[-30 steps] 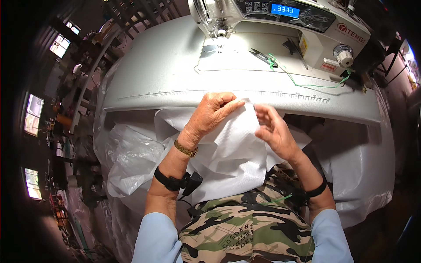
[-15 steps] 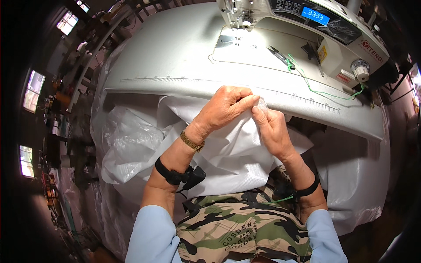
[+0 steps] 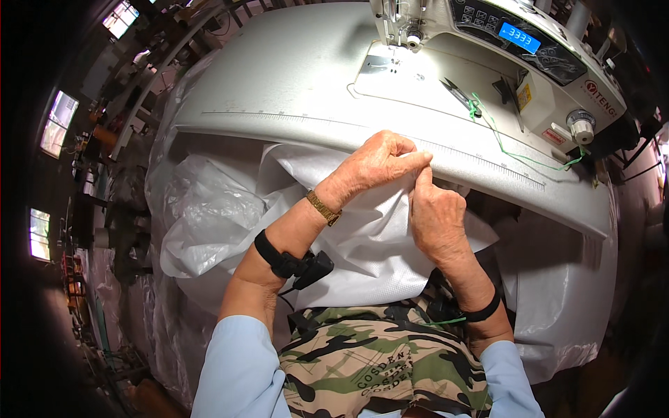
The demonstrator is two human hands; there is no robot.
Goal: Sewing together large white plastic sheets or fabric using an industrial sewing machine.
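White woven fabric drapes from the front edge of the sewing table down over my lap. My left hand pinches the top edge of this fabric between thumb and fingers, at the table's front rim. Right beside it, my right hand has its index finger raised against the fabric near the left thumb, with the other fingers curled. Whether the right fingers grip the cloth is hard to make out. Part of the fabric edge is hidden behind both hands.
A sewing machine with a lit needle area stands at the back right of the table. Small black thread snips and green thread lie by its base. Crumpled clear plastic sheeting hangs at the left.
My right hand has turned from a thumb-and-finger pinch to a raised index finger against the cloth. My left hand stays pinched on the edge. The whole view has shifted slightly.
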